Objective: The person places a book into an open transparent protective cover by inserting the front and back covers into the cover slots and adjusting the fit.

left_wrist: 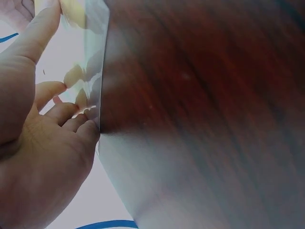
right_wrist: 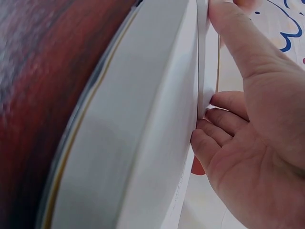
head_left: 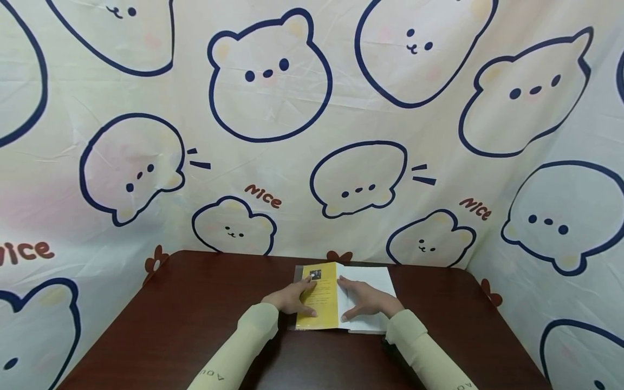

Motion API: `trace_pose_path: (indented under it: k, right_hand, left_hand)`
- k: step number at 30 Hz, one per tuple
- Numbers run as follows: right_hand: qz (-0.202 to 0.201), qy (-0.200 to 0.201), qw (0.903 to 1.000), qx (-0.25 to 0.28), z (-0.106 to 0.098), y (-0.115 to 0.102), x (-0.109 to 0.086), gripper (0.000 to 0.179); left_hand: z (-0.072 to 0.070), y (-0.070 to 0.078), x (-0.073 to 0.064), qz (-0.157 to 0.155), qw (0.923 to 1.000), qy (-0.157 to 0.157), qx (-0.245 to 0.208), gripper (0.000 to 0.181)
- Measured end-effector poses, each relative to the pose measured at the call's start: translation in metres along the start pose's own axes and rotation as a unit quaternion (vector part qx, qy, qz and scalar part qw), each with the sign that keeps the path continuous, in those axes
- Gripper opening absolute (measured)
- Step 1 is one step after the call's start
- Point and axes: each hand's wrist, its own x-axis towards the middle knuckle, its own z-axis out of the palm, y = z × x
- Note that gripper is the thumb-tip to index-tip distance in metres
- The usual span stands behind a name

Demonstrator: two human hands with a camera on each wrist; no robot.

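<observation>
An open book [head_left: 375,275] lies on the dark brown table, with a yellow flap [head_left: 325,303] on its left side and white pages on its right. A small dark picture [head_left: 316,274] and lines of print are on the flap. My left hand [head_left: 291,298] rests on the flap's left part, thumb and fingers spread apart. On the white side, my right hand [head_left: 368,299] touches the page near the fold, its thumb apart from the fingers. The left wrist view shows the glossy left edge of the book beside my fingertips. In the right wrist view, the thick white page block [right_wrist: 143,119] stands out.
The wooden table [head_left: 205,303] extends around the book on both sides. Behind and beside it hangs a pale cloth [head_left: 292,173] printed with blue-outlined bear faces. A dark object [head_left: 392,349], only partly visible, is under the right sleeve.
</observation>
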Motion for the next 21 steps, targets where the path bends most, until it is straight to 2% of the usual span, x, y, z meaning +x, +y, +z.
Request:
trace_pose_path:
  k: [7, 14, 21]
  right_hand:
    - [-0.018, -0.009, 0.9998, 0.003, 0.0, -0.002, 0.002, 0.103]
    - [-0.012, -0.009, 0.9999, -0.006, 0.002, -0.006, 0.002, 0.102]
    - [-0.022, -0.014, 0.9997, -0.004, 0.004, -0.011, 0.002, 0.102]
  left_hand:
    - [-0.002, 0.002, 0.001, -0.008, 1.0, -0.003, -0.001, 0.085]
    - [-0.003, 0.003, -0.001, -0.001, 1.0, -0.005, -0.004, 0.083]
    - [-0.001, 0.003, -0.002, -0.008, 0.9998, 0.0, -0.017, 0.082]
